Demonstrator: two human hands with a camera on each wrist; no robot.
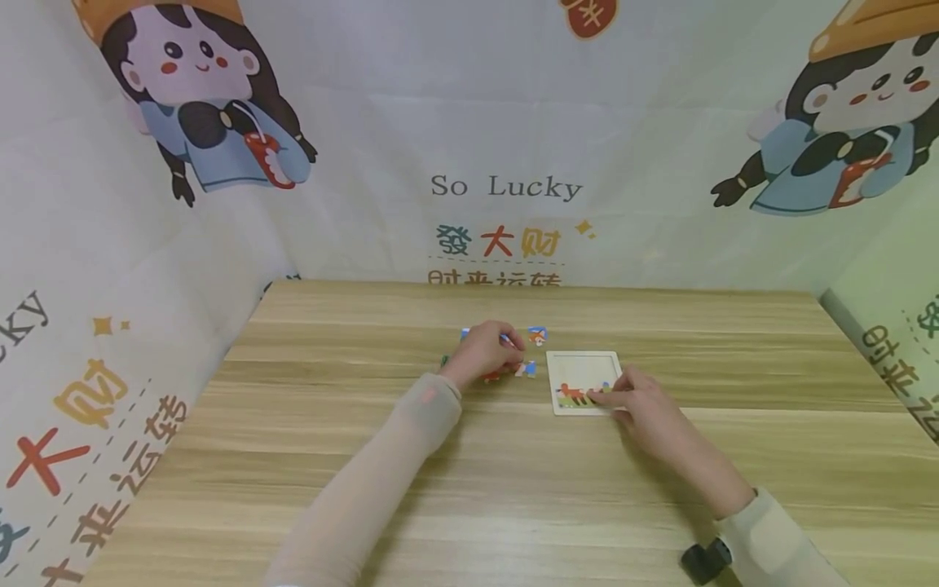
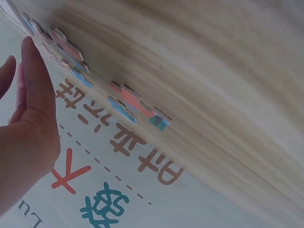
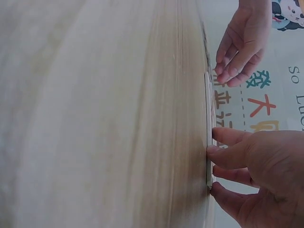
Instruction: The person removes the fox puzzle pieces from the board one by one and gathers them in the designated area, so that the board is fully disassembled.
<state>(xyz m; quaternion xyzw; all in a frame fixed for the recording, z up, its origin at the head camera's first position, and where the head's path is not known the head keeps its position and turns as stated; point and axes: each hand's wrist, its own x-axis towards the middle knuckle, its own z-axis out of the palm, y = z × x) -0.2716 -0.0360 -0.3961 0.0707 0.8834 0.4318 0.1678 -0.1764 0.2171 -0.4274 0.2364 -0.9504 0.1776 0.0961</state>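
Observation:
A square white puzzle tray [image 1: 583, 367] lies on the table, with an orange animal picture on green filling its lower strip. My right hand [image 1: 649, 408] holds the tray at its lower right corner. Its index finger reaches over the picture strip, and the thumb sits against the near edge in the right wrist view. To the left of the tray, my left hand [image 1: 487, 352] is over loose puzzle pieces, fingers relaxed and slightly bent, nothing visible between them. A fox-coloured piece [image 1: 538, 334] and a blue-and-white piece [image 1: 526, 369] show beside it; others are partly hidden under the hand.
In the left wrist view, several flat pieces [image 2: 135, 99] lie spread on the wooden table [image 1: 513, 489]. A printed cloth [image 1: 506, 122] hangs behind the table and at both sides. A black object [image 1: 706, 561] is at the right cuff.

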